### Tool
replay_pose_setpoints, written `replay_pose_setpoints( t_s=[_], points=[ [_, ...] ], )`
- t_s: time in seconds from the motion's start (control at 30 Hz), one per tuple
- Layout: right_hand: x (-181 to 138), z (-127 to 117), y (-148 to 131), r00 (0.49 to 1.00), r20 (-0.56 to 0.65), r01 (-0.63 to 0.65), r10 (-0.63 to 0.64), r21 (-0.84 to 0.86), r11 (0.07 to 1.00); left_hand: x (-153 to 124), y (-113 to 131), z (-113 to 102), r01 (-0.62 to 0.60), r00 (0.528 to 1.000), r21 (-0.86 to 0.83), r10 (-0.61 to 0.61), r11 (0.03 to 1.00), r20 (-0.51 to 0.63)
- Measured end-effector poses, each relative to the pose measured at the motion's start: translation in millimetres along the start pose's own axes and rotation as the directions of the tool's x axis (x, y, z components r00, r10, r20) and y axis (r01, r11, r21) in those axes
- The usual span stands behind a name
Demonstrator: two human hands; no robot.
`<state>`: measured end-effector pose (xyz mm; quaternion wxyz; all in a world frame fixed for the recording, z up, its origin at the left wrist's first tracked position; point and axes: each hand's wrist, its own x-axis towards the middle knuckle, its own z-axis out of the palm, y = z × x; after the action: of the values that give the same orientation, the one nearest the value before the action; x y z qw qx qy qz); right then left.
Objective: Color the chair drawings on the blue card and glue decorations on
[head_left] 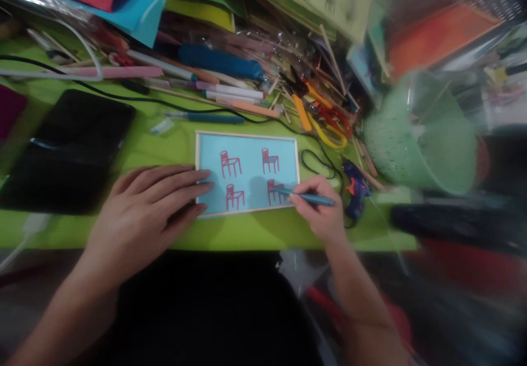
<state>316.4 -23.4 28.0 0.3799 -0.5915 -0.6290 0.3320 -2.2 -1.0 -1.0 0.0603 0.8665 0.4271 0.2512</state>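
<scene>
A light blue card (251,160) with a pale thin frame lies flat on the green table, bearing several chair drawings in dark red lines. The upper right chair drawing (270,160) has a seat shaded purplish. My left hand (152,207) rests with fingers stretched out, their tips on the card's left edge. My right hand (319,207) is closed round a blue-grey pen (315,197), whose tip is at the lower right chair drawing (275,191). The hand is at the card's lower right edge, and its fingers hide part of the pen.
Behind the card lie a blue pen (216,118), several markers (234,91), and pliers with orange handles (302,113). A glue gun (355,187) and a green basket (420,135) stand to the right. At left lies a black tablet-like device (68,152); a black cable (173,104) crosses the table (242,234).
</scene>
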Motion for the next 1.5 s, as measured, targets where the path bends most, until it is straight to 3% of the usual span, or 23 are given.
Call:
replay_pose_setpoints(
  t_s=[0.4, 1.5],
  points=[
    [0.4, 0.3, -1.0, 1.000, 0.024, 0.006, -0.005, -0.022, 1.000, -2.2, -0.8, -0.5, 0.032, 0.998, -0.015, -0.031, 0.999, 0.048],
    [-1.2, 0.0, 0.4, 1.000, 0.001, -0.027, 0.027, -0.013, 1.000, -0.4, 0.9, -1.9, 0.019, 0.999, -0.012, -0.019, 1.000, 0.035]
  ],
)
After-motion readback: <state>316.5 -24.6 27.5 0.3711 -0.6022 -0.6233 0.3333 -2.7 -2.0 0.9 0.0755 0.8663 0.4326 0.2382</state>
